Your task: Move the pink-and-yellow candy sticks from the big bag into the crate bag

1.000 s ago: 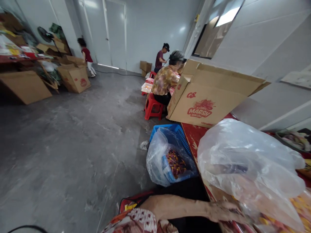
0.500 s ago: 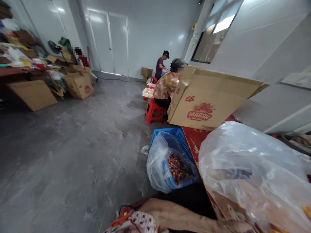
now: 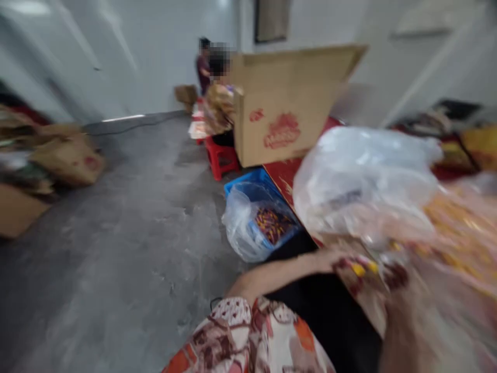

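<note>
Reaching across your lap, your left hand [image 3: 330, 258] meets the near edge of the red bench [image 3: 285, 173], just below a clear plastic bag [image 3: 361, 181] lying there; blur hides how far its fingers are spread or what they grip. Your right hand is out of view. Beside the bench, a blue basket [image 3: 252, 181] holds a bag of wrapped sweets [image 3: 274, 225]. A cardboard box [image 3: 287, 111] stands beyond.

I see a large clear plastic bag [image 3: 361, 181], crumpled and puffed, lying on the red table's [image 3: 285, 173] near-left edge, with blurred red-and-yellow wrapped pieces [image 3: 363, 268] at its near side.
</note>
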Demonstrator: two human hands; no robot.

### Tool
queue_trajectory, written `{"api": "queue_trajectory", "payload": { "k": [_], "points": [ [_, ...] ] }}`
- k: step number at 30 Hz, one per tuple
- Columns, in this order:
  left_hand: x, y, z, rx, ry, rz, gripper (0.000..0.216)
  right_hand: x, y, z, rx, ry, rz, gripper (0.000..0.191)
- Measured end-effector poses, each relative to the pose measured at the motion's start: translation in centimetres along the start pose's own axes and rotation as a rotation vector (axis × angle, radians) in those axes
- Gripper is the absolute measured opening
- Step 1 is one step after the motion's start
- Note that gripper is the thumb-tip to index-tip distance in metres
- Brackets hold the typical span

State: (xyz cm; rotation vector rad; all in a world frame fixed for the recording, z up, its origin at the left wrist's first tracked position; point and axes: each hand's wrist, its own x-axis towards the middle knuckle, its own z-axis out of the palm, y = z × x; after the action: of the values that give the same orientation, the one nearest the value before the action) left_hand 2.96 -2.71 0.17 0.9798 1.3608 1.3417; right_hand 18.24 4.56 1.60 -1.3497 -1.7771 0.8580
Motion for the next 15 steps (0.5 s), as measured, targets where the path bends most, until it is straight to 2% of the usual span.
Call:
{"api": "queue_trajectory", "payload": {
  "k": [1, 3, 5, 6, 8, 10, 12, 15],
  "points": [
    [0.2, -0.5, -0.2, -0.06, -0.017, -0.129, 0.025, 0.2, 1.1, -0.2, -0.023, 0.07, 0.109, 0.07],
    [1.0, -1.1, -0.8, -0.133, 0.099, -0.252, 0.019, 0.8, 3.7, -0.5, -0.063, 0.191, 0.287, 0.05],
    [2.5, -1.2, -1.5, -0.072, 0.12, -0.287, 0.017, 1.5, 6.5, -0.8, -0.079, 0.241, 0.347, 0.031],
    [3.2, -1.1, -1.8, 0.022, 0.106, -0.3, 0.017, 1.7, 7.8, -0.7, -0.056, 0.242, 0.335, 0.027],
    [4.4, -0.5, -2.1, 0.31, 0.027, -0.244, 0.01, 1.7, 9.9, -0.5, -0.006, 0.249, 0.259, 0.028],
    [5.2, 0.2, -1.9, 0.684, -0.069, -0.094, 0.003, 1.5, 11.3, -0.1, 0.021, 0.233, 0.163, 0.029],
    [5.5, 0.7, -1.3, 1.017, -0.201, 0.044, 0.006, 1.1, 12.1, 0.3, 0.056, 0.213, 0.109, 0.031],
    [5.7, 0.7, -0.2, 1.269, -0.352, 0.098, 0.013, 0.6, 12.6, 0.7, 0.123, 0.189, 0.086, 0.031]
  ]
}}
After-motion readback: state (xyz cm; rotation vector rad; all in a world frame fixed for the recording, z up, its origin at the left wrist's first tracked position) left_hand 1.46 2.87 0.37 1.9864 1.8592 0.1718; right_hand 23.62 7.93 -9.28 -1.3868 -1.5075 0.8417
